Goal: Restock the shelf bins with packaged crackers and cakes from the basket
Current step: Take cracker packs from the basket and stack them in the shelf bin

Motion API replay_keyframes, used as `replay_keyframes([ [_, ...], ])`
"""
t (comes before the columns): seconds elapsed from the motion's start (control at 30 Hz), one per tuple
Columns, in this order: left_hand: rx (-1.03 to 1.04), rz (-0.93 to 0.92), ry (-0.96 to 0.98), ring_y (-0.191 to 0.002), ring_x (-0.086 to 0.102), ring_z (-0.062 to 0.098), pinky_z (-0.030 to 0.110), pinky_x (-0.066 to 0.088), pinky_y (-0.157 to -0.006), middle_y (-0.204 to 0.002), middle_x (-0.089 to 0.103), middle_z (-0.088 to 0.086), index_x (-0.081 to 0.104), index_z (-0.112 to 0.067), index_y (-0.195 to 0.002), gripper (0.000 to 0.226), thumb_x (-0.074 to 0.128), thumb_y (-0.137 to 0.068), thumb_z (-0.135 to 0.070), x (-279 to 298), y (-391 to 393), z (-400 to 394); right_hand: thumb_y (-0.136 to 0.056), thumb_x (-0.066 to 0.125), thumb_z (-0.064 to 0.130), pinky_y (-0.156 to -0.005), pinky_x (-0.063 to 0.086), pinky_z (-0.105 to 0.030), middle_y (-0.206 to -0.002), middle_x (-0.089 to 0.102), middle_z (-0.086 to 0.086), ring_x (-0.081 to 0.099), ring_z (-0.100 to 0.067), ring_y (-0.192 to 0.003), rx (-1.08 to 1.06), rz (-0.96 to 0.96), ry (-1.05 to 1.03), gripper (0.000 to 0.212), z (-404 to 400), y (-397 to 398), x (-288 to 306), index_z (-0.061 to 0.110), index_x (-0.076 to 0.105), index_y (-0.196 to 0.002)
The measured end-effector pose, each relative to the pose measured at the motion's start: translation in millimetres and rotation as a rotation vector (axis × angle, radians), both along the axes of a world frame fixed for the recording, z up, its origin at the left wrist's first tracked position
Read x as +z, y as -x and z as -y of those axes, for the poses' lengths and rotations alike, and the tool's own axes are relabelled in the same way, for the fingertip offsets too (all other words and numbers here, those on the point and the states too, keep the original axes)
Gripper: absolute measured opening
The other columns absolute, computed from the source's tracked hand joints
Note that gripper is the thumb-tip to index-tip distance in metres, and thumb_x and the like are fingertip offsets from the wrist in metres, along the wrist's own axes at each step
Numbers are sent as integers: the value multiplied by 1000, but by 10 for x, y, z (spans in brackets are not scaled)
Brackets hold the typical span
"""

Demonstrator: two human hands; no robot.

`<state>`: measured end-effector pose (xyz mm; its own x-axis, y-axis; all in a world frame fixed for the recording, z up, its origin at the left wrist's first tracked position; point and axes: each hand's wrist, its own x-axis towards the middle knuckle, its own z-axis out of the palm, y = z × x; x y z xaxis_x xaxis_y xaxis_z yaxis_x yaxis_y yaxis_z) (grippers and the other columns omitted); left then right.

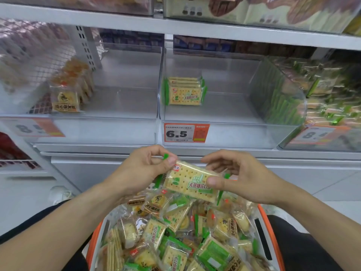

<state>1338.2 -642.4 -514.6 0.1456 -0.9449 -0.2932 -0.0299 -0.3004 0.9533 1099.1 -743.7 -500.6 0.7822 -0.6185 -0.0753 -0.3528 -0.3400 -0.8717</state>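
Both hands hold a green-edged cracker packet (192, 181) above the basket. My left hand (144, 169) pinches its upper left corner. My right hand (240, 178) grips its right end, thumb on the front. The orange-rimmed basket (270, 227) below holds several mixed packets of crackers and cakes. On the shelf, the middle clear bin (230, 114) holds a short stack of the same cracker packets (184, 91) at its left side. The left clear bin (117, 106) holds a row of yellow cake packets (68, 94) at its left side.
A price tag reading 6.5 (186, 133) hangs under the middle bin. A bin at the right (332, 106) is packed with green-wrapped packets. An upper shelf (175, 26) carries more bins. My knees sit either side of the basket.
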Motion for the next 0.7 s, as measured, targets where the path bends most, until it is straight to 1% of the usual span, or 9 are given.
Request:
replay_keyframes([
  [0.07, 22, -76, 42, -78, 73, 19, 25, 55, -66, -88, 77, 13, 69, -7, -103, 29, 63, -84, -28, 38, 17, 8, -73, 82, 35, -85, 57, -36, -96, 74, 7, 70, -14, -88, -11, 51, 32, 36, -35, 16, 94, 27, 73, -108],
  [0.1, 37, -141, 58, -81, 72, 20, 27, 57, -67, -91, 76, 14, 70, -7, -105, 29, 59, -89, -29, 62, 23, 12, -74, 81, 32, -83, 57, -39, -93, 75, 6, 71, -15, -85, -34, 84, 77, 30, -36, 26, 152, 25, 75, -103],
  [0.2, 118, -329, 80, -96, 72, 31, 42, 57, -86, -106, 74, 20, 67, -4, -115, 36, 42, -104, -28, 156, 13, 39, -76, 76, 29, -76, 58, -33, -88, 76, 12, 71, -10, -82, -178, 216, 278, 17, 12, 66, 381, 28, 75, -93],
  [0.3, 198, -265, 61, -98, 72, 37, 46, 54, -89, -105, 74, 21, 66, -1, -112, 31, 45, -104, -22, 174, -38, 81, -82, 75, 24, -71, 57, -20, -86, 74, 13, 70, -5, -82, -327, 306, 456, 12, 198, 24, 624, 29, 73, -93],
  [0.4, 211, -136, 7, -92, 73, 34, 42, 56, -82, -99, 75, 18, 68, -1, -103, 23, 50, -102, -15, 117, -46, 100, -88, 77, 20, -75, 54, -13, -87, 73, 16, 69, -1, -81, -398, 209, 602, 11, 552, -172, 803, 26, 73, -96],
  [0.47, 206, -97, -27, -85, 73, 32, 38, 57, -75, -95, 75, 17, 68, -3, -97, 20, 52, -102, -12, 82, -35, 102, -88, 77, 22, -75, 50, -9, -90, 73, 11, 67, 1, -80, -398, 109, 640, 12, 843, -378, 852, 25, 74, -99],
  [0.57, 175, -93, -57, -76, 71, 29, 36, 56, -70, -92, 75, 16, 68, -4, -96, 18, 53, -101, -12, 52, -24, 106, -89, 74, 23, -67, 43, -3, -91, 70, 7, 62, 4, -79, -404, -26, 641, 15, 1203, -765, 757, 20, 75, -104],
  [0.63, 153, -114, -71, -74, 70, 29, 35, 55, -68, -94, 74, 17, 67, -4, -96, 17, 53, -101, -12, 36, -32, 111, -91, 72, 19, -66, 44, -5, -97, 70, 2, 62, -4, -80, -373, -77, 601, 18, 1374, -992, 616, 14, 74, -108],
  [0.7, 146, -128, -78, -72, 69, 28, 33, 54, -65, -90, 74, 15, 67, -4, -96, 17, 53, -101, -12, 21, -48, 120, -92, 72, 18, -74, 46, -13, -104, 71, -2, 63, -12, -88, -318, -133, 575, 18, 1500, -1174, 484, 12, 73, -109],
])
